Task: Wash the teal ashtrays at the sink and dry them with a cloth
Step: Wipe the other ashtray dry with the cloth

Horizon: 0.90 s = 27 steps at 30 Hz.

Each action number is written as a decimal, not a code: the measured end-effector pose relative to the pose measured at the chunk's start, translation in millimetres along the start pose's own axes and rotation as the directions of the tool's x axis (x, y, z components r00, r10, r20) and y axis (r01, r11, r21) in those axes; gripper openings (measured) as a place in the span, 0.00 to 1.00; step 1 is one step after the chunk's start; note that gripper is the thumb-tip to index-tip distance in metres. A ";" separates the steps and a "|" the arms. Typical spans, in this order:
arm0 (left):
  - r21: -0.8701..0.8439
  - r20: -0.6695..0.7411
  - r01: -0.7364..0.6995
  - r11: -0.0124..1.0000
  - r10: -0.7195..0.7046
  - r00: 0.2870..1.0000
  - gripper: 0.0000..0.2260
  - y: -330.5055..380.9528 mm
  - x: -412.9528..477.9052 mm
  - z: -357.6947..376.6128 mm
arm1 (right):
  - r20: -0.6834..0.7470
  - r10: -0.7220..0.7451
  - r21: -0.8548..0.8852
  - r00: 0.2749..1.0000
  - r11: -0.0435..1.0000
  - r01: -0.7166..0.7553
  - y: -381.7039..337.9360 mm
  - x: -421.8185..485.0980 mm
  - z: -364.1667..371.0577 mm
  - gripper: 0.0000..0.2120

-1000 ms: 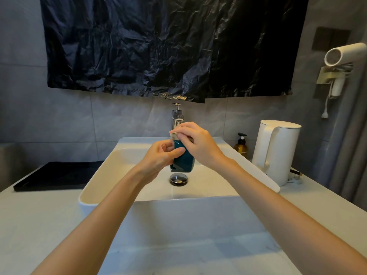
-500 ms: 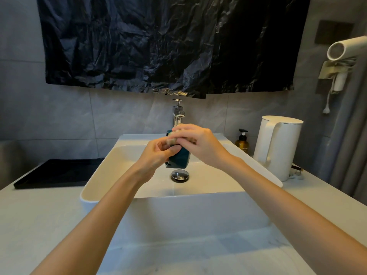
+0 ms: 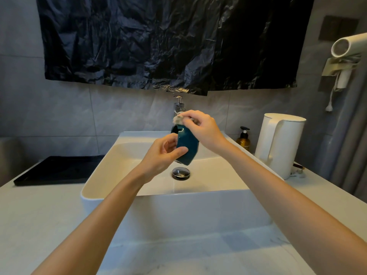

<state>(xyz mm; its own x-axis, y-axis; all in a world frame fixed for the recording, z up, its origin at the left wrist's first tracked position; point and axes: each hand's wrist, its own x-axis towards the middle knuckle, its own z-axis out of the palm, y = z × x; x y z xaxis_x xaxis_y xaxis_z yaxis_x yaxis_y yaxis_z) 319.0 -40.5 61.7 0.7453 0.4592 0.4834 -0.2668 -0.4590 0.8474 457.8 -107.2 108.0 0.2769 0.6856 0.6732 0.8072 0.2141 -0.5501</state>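
A teal ashtray (image 3: 187, 146) is held on edge above the white sink basin (image 3: 139, 197), just over the chrome drain (image 3: 181, 173). My left hand (image 3: 161, 155) grips its lower left side, thumb across the glazed outside. My right hand (image 3: 202, 129) pinches a small wad of grey cloth (image 3: 178, 119) against the ashtray's top rim. The chrome tap (image 3: 178, 106) stands right behind the cloth. I see no water running.
A black tray (image 3: 57, 171) lies on the counter left of the basin. To the right stand an amber pump bottle (image 3: 243, 139) and a white kettle (image 3: 280, 144). A hair dryer (image 3: 346, 46) hangs on the right wall. Black plastic sheeting (image 3: 168, 40) covers the wall above.
The ashtray has tilted and my right hand has slid the cloth up from its side to the top rim. My left hand has shifted lower on it.
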 end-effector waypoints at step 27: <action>-0.424 -0.011 0.260 0.867 -0.292 0.956 0.10 29.8 11.1 -1.9 | 0.231 0.284 0.615 0.931 0.699 -0.366 14.8 -31.0 16.8 0.34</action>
<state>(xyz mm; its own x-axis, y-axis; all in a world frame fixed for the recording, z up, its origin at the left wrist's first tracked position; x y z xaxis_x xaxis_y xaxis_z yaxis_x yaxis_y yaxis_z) 318.2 -47.7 92.7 0.7841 0.5814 0.2171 -0.2967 0.0439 0.9540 452.4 -113.6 70.7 0.3663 0.8596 0.3562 0.1420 0.3267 -0.9344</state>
